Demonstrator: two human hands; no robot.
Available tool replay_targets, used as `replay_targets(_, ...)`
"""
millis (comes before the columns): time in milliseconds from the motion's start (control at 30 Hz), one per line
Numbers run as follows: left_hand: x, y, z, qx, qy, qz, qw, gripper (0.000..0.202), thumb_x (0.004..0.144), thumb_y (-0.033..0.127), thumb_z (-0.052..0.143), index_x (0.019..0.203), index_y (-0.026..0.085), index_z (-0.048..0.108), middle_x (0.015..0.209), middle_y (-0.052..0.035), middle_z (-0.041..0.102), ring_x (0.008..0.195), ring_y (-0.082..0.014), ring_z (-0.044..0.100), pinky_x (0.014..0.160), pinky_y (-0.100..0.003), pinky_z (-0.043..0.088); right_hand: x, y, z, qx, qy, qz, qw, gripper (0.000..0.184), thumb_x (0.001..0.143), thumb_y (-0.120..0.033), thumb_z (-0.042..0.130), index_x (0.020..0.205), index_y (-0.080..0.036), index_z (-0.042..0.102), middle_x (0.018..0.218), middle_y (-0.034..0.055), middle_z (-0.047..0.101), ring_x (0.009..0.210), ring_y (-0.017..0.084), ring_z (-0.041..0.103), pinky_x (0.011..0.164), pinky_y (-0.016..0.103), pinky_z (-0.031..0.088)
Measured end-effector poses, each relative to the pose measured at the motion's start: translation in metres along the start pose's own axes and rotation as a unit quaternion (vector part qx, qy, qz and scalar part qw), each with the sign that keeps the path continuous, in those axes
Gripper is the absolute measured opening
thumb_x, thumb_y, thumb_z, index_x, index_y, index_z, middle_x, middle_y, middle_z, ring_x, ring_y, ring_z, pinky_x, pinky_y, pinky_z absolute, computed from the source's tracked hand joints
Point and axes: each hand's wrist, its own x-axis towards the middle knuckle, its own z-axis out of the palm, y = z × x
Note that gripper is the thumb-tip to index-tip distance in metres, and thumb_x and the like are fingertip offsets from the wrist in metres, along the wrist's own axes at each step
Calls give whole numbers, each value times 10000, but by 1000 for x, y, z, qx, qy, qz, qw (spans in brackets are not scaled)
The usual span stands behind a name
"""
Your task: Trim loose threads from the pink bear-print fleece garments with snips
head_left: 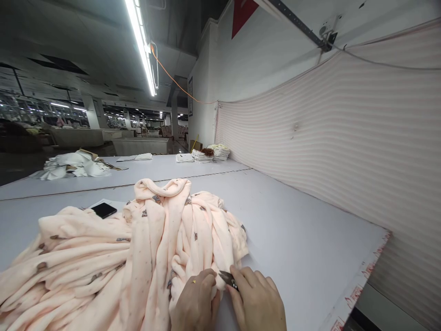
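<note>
A big heap of soft peach-pink fabric (151, 239) with small printed figures lies bunched over the front of the table. At its right edge, my left hand (196, 299) pinches a fold of this fabric between thumb and fingers; a ring shows on one finger. Close beside it, my right hand (257, 296) is closed on small dark thread snips (228, 278). Their pointed blades lie against the pinched fabric, aimed toward my left hand. Most of the snips' handle is hidden inside my right hand.
The pale table (303, 243) has a taped right edge. A dark phone (104, 210) rests behind the heap. White cloth pieces (74, 164) lie at the back left, and folded stacks (203, 155) at the back centre. A striped fabric sheet (330, 128) covers the right wall.
</note>
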Motion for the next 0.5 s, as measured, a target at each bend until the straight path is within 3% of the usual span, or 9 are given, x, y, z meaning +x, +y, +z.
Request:
replay_targets(167,2,1,-4,-7,-10,-31,999,169,855,97,428,978,202,477,931,-74,681,691,-170,608,651,-277,480,-6,0,4,95,-1,92,991,203,898,-340,506,1049,-289,631,833,0,695,696,185,644,606,282,440)
replay_targets(300,2,-1,-6,-6,-8,-13,1000,190,831,72,468,974,197,478,933,-73,685,715,-168,618,658,-261,485,-16,-7,18,206,4,179,962,443,829,-546,538,1208,-317,555,875,-8,665,717,178,670,595,257,514)
replay_targets(367,2,-2,-6,-5,-6,-13,1000,189,826,66,475,965,195,483,933,-77,686,725,-172,623,663,-266,488,-17,-9,21,243,17,184,952,487,817,-583,528,1214,-301,545,927,2,665,737,172,679,608,245,531)
replay_targets(500,3,-3,-6,-5,-5,13,1000,164,824,62,481,916,196,499,916,-82,688,737,-181,631,668,-279,489,-10,-5,12,204,-4,116,972,248,877,-432,511,1034,-286,635,814,-14,678,651,145,668,568,222,500)
